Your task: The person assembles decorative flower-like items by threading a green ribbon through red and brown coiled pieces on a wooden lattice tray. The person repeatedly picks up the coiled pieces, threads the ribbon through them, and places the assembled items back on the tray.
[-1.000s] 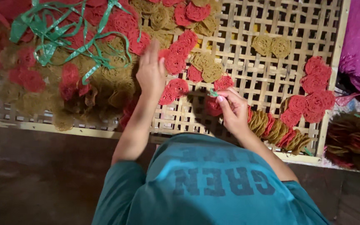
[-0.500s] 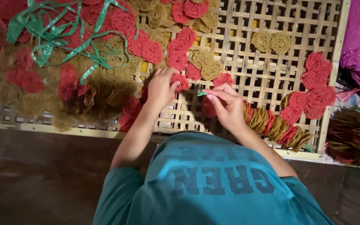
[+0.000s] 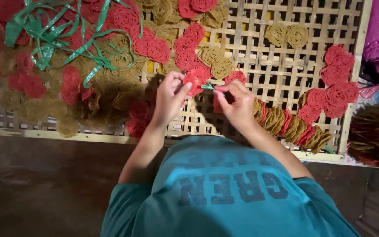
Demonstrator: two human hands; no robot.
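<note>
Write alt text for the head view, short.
Seen from above, a person's left hand pinches a red lacy disc while the right hand holds a green strip against it, over a woven bamboo tray strewn with red and tan discs.

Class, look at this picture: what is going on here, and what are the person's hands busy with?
A person in a teal shirt leans over a woven bamboo tray strewn with round red and tan lacy discs. The left hand pinches a red disc, while the right hand holds a thin green strip against it. A row of discs stands on edge beside the right hand, and a tangle of green strips lies at the tray's far left.
</note>
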